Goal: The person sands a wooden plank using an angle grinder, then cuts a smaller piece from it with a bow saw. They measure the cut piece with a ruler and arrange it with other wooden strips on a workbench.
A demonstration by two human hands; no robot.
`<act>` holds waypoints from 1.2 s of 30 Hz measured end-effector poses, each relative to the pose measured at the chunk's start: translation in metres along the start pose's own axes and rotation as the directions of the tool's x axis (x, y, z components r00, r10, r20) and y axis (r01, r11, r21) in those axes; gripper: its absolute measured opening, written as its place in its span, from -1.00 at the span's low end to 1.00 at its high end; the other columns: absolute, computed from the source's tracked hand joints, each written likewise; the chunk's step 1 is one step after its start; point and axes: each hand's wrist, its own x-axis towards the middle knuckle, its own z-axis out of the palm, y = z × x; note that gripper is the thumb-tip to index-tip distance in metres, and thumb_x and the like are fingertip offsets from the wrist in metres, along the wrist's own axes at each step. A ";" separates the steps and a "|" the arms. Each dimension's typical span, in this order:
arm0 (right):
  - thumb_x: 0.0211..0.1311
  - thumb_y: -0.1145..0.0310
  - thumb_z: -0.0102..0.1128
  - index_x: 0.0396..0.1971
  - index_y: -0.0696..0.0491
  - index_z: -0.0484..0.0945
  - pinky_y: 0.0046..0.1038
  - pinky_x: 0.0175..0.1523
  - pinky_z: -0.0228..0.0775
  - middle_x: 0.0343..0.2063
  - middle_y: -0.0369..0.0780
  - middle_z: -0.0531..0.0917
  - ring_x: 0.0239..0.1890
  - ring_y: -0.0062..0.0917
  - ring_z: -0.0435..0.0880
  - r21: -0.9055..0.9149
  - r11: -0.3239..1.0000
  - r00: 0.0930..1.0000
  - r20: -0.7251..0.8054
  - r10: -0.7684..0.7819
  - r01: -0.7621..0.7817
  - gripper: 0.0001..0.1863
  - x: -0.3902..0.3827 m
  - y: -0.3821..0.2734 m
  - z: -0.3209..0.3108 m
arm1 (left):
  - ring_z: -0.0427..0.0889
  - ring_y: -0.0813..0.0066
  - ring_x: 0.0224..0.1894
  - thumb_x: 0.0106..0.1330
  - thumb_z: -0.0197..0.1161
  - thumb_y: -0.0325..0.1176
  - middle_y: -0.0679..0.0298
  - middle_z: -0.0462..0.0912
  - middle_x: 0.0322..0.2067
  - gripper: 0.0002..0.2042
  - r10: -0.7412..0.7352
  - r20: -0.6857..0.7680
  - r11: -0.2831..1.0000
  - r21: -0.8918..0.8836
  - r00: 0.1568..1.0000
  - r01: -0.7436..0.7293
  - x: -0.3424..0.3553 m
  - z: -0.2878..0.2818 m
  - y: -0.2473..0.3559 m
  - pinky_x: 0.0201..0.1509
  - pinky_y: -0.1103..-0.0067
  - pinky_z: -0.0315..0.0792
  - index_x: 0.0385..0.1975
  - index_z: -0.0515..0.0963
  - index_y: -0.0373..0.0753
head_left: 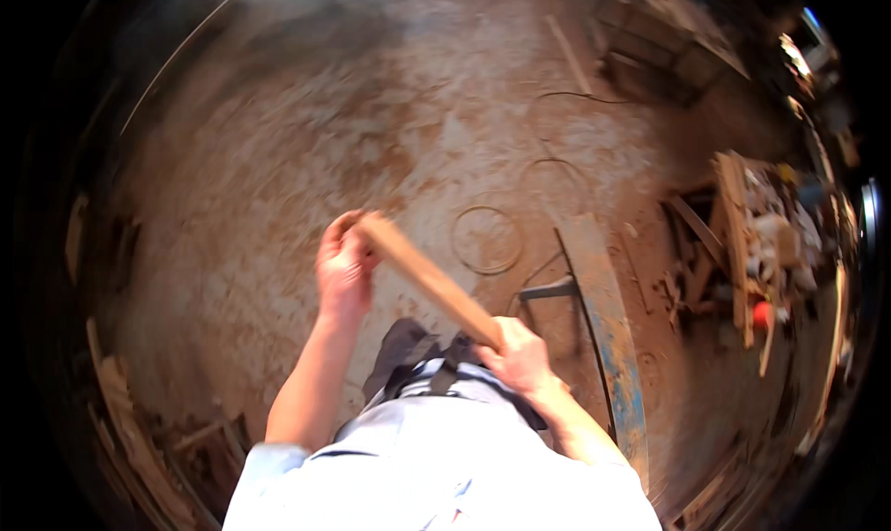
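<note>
I hold a short flat wooden strip [429,280] in front of my body, slanting from upper left to lower right. My left hand [342,264] grips its far end with the fingers curled around it. Its near end sits inside the closed fingers of my right hand [520,353]. The picture is blurred by motion. Below the strip I see my light shirt and dark trousers above a dusty reddish floor [306,132].
A long blue-painted metal bar [608,327] lies on the floor just right of me. A coil of wire [486,239] lies ahead. A cluttered wooden bench [752,243] stands at right, scrap wood [130,429] lies at lower left, and wooden frames [664,39] stand at upper right.
</note>
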 end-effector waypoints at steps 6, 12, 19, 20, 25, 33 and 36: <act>-0.01 0.30 0.44 -0.20 0.12 0.54 -0.28 -0.19 0.51 -0.29 -0.09 0.65 -0.23 -0.17 0.67 0.064 0.987 0.988 0.041 0.148 -0.151 -0.61 0.050 0.007 0.003 | 0.60 0.10 0.06 0.50 0.02 -0.26 0.03 0.59 0.00 -0.77 -0.055 0.147 0.964 -0.250 0.988 0.091 0.060 0.024 -0.010 0.11 0.30 0.55 0.01 0.45 -0.19; -0.05 0.23 0.48 -0.20 0.08 0.55 -0.28 -0.18 0.53 -0.30 -0.13 0.66 -0.23 -0.19 0.66 0.088 0.978 0.980 -0.051 0.193 -0.188 -0.58 0.121 0.033 -0.001 | 0.63 0.14 0.02 0.49 0.07 -0.24 0.02 0.58 0.04 -0.71 -0.113 0.204 0.972 -0.179 0.972 0.151 0.156 0.061 -0.027 0.05 0.34 0.57 0.10 0.38 -0.21; 0.04 0.09 0.42 -0.20 0.12 0.45 -0.20 -0.18 0.51 -0.29 -0.04 0.64 -0.20 -0.12 0.66 0.134 0.930 0.926 -0.122 0.358 -0.342 -0.51 0.176 0.037 -0.007 | 0.60 0.30 0.01 0.45 0.15 -0.30 0.17 0.60 0.00 -0.76 -0.147 0.370 0.984 -0.042 0.918 0.174 0.242 0.109 -0.020 0.09 0.43 0.51 0.04 0.43 -0.14; 0.05 0.07 0.41 -0.18 0.14 0.44 -0.20 -0.18 0.51 -0.30 -0.02 0.64 -0.22 -0.08 0.66 0.181 0.915 0.916 -0.119 0.383 -0.360 -0.49 0.178 0.038 -0.006 | 0.59 0.34 0.03 0.47 0.13 -0.28 0.20 0.60 0.01 -0.78 -0.161 0.407 0.983 -0.020 0.899 0.185 0.255 0.112 -0.024 0.11 0.44 0.49 0.03 0.44 -0.13; 0.09 0.05 0.39 -0.13 0.18 0.46 -0.18 -0.19 0.50 -0.36 0.06 0.65 -0.26 -0.05 0.66 0.311 0.845 0.857 -0.143 0.494 -0.435 -0.45 0.189 0.054 -0.027 | 0.57 0.49 0.00 0.47 0.08 -0.10 0.28 0.62 -0.07 -0.71 -0.235 0.492 0.972 0.095 0.838 0.217 0.296 0.175 -0.047 0.07 0.50 0.49 0.00 0.48 -0.12; 0.07 -0.06 0.36 -0.16 0.13 0.52 -0.18 -0.16 0.49 -0.35 0.00 0.65 -0.22 -0.08 0.66 0.347 0.774 0.765 -0.201 0.613 -0.529 -0.44 0.208 0.098 -0.076 | 0.57 0.42 0.01 0.42 0.18 -0.11 0.19 0.58 0.04 -0.56 -0.182 0.610 0.983 0.087 0.771 0.164 0.297 0.291 -0.072 0.08 0.48 0.50 0.21 0.40 -0.15; 0.06 -0.05 0.37 -0.10 0.11 0.53 -0.19 -0.15 0.50 -0.33 -0.01 0.66 -0.20 -0.09 0.67 0.374 0.755 0.716 -0.269 0.644 -0.538 -0.43 0.218 0.120 -0.086 | 0.57 0.39 0.02 0.38 0.25 -0.14 0.21 0.56 0.03 -0.53 -0.294 0.650 0.953 0.143 0.701 0.267 0.300 0.339 -0.090 0.09 0.44 0.50 0.21 0.39 -0.20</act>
